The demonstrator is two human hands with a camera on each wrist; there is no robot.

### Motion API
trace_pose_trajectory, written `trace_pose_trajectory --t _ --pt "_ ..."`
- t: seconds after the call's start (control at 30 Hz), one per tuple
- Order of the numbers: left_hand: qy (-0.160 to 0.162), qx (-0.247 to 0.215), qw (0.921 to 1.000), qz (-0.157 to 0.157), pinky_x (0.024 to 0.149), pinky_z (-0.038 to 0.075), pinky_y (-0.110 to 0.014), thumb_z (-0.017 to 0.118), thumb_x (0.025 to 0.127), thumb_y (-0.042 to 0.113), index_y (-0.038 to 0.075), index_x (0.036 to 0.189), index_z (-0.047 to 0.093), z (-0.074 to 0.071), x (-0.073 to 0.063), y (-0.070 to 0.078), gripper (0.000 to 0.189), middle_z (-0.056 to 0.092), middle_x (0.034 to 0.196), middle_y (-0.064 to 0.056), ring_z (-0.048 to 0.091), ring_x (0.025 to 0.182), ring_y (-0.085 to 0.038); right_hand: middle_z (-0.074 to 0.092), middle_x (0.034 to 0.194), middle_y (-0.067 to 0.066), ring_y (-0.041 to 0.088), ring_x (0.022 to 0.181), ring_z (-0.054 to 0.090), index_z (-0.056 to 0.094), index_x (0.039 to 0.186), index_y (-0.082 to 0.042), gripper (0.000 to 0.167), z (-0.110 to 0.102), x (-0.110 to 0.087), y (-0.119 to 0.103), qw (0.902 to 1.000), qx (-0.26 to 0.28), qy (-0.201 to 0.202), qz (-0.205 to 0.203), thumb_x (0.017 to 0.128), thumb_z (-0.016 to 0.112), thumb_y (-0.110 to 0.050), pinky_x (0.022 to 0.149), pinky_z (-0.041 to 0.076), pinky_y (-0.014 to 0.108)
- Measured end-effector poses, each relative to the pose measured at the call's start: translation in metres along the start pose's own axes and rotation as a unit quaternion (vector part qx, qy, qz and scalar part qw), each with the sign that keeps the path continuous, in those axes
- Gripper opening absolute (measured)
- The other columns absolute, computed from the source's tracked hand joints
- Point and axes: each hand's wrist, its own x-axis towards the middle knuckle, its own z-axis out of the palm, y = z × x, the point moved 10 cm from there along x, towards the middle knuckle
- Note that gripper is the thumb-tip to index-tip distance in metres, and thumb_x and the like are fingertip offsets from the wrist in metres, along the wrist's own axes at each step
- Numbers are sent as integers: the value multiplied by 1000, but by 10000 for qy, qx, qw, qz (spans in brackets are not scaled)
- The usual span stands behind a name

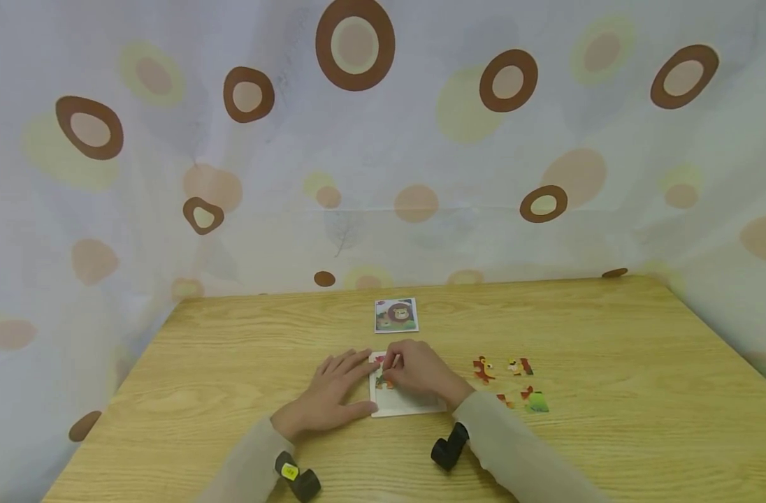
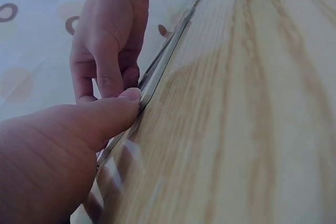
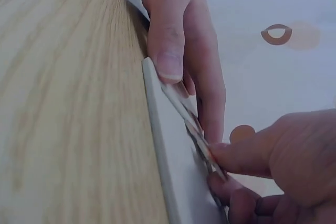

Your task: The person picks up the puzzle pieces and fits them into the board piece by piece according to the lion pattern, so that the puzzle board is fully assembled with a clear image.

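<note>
A white puzzle tray point(image 1: 403, 405) lies flat on the wooden table, with colourful pieces point(image 1: 383, 383) along its left side. My left hand point(image 1: 329, 399) rests at the tray's left edge, fingers spread and thumb point(image 2: 118, 114) touching the rim near its lower corner. Over the tray, my right hand point(image 1: 421, 372) pinches a thin puzzle piece point(image 3: 203, 148) between thumb and fingers. That piece is tilted above the white base in the right wrist view, and its picture is mostly hidden by my fingers.
Loose puzzle pieces lie right of the tray: a red-brown one point(image 1: 483, 369), a yellow and brown one point(image 1: 521, 367), a green one point(image 1: 537, 401) and another partly behind my right arm. Behind the tray lies a lion picture point(image 1: 396, 324). A patterned cloth point(image 1: 358, 237) hangs at the back.
</note>
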Motion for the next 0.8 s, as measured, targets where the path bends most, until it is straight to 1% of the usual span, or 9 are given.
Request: trace_pose_trajectory --t 0.17,0.27,0.37,0.53,0.67,0.8 --pt "23 -47 10000 32 109 10 -71 58 93 41 11 146 42 1 0 0 63 30 156 -15 20 144 -44 65 72 0 9 57 46 66 73 -11 12 -3 0 -2 9991 -319 145 241 79 75 -6 52 36 20" --pt "-18 -104 9999 20 109 9 -72 58 94 40 11 146 42 2 -2 0 62 30 155 -16 19 143 -45 64 70 -1 9 57 46 66 72 -11 13 -3 -2 -1 9990 -267 170 319 79 76 -6 51 35 20" --pt "-42 -117 9999 -5 108 9 -72 58 94 40 12 146 42 3 -2 0 62 30 155 -16 19 143 -45 64 69 -1 9 57 47 66 72 -10 13 -1 -2 -1 9992 -169 172 311 79 76 -6 51 35 20" --pt "-29 -172 9998 -14 108 8 -73 58 94 40 12 143 46 1 -2 2 58 30 155 -17 20 143 -45 61 70 -2 8 58 46 66 72 -10 12 -1 -3 -2 9995 -183 237 61 81 74 -6 51 35 19" --pt "-55 -226 9997 -27 109 7 -72 58 94 40 12 141 48 1 -1 2 56 29 156 -16 19 144 -45 58 67 -3 6 59 45 68 76 -9 10 0 -7 -5 9991 -154 212 -343 85 70 -5 52 36 18" --pt "-51 -220 9997 -34 109 7 -72 58 94 40 13 141 50 1 0 1 55 29 156 -16 18 144 -44 61 74 -2 6 65 47 71 85 -6 1 0 -14 -9 9966 -224 71 -794 85 71 -7 57 41 18"
